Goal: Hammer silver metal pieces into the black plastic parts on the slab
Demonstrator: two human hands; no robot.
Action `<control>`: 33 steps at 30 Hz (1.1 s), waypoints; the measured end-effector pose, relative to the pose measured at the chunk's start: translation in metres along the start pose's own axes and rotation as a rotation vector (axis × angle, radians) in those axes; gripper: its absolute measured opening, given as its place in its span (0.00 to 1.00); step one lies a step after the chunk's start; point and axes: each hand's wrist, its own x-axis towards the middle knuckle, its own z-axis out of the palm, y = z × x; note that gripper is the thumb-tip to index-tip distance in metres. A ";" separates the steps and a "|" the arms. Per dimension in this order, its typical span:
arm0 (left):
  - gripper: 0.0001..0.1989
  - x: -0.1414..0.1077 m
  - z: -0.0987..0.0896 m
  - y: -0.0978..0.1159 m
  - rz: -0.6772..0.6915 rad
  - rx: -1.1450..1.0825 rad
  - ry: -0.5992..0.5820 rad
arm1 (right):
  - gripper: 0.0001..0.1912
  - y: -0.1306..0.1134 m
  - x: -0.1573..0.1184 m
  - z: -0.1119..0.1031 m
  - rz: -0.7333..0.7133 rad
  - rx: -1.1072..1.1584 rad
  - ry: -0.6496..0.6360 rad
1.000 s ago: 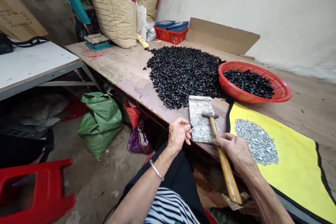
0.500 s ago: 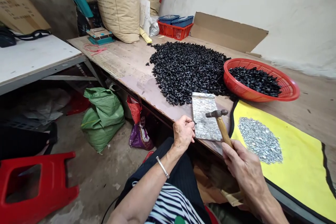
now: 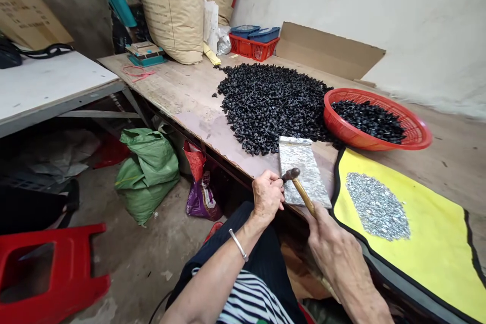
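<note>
My left hand pinches a small black plastic piece at the left edge of a scuffed steel plate. My right hand grips a wooden-handled hammer, and its steel head sits right by my left fingertips. Behind the plate lies a broad heap of black plastic pieces. A red mesh basket holds more of them. To the right, silvery metal bits lie on a yellow mat.
The wooden workbench has a drop to the floor along its near edge. Beyond it are a white table, a green sack, and a red stool. Large paper sacks and a red crate with blue bins stand at the back.
The hammer has swung down and left, bringing its head from above the plate to my left fingertips. My right hand has moved with it, while my left hand stays at the plate edge.
</note>
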 end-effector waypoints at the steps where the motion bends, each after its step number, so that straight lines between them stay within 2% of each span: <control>1: 0.03 0.000 0.000 0.001 -0.003 0.001 -0.001 | 0.16 -0.001 0.000 0.002 0.006 -0.043 -0.060; 3: 0.03 0.000 0.000 0.002 -0.015 0.000 -0.011 | 0.16 -0.001 -0.001 0.003 0.035 -0.063 -0.113; 7: 0.02 0.000 -0.002 0.004 -0.037 0.002 -0.037 | 0.20 0.003 -0.002 0.001 0.056 0.052 -0.075; 12: 0.03 -0.001 -0.006 0.005 -0.020 0.061 -0.073 | 0.20 0.003 0.000 -0.004 0.129 0.199 -0.121; 15: 0.03 -0.001 -0.007 0.002 -0.004 0.072 -0.070 | 0.21 0.001 -0.001 -0.010 0.150 0.293 0.039; 17: 0.03 -0.001 -0.006 0.000 0.004 0.061 -0.059 | 0.21 -0.003 -0.003 -0.011 0.178 0.247 0.104; 19: 0.03 -0.001 -0.005 -0.001 0.000 0.046 -0.049 | 0.22 -0.006 -0.006 -0.008 0.174 0.164 0.047; 21: 0.02 0.000 -0.004 0.000 -0.007 0.042 -0.044 | 0.21 -0.008 -0.007 -0.005 0.137 0.114 -0.067; 23: 0.03 0.000 -0.003 0.000 -0.010 0.039 -0.044 | 0.20 -0.009 -0.006 -0.006 0.122 0.116 -0.099; 24: 0.03 0.001 -0.003 0.000 -0.010 0.035 -0.044 | 0.20 -0.008 -0.005 -0.009 0.128 0.137 -0.073; 27: 0.03 0.002 -0.003 0.000 -0.016 0.031 -0.039 | 0.22 -0.010 -0.004 -0.014 0.195 0.200 0.130; 28: 0.03 0.002 -0.004 -0.001 -0.016 0.030 -0.038 | 0.23 -0.011 -0.005 -0.014 0.213 0.195 0.160; 29: 0.03 0.003 -0.004 -0.001 -0.015 0.028 -0.038 | 0.23 -0.012 -0.006 -0.011 0.219 0.174 0.148; 33: 0.03 0.003 -0.005 -0.002 -0.012 0.008 -0.041 | 0.22 -0.011 -0.011 0.001 0.216 0.146 -0.064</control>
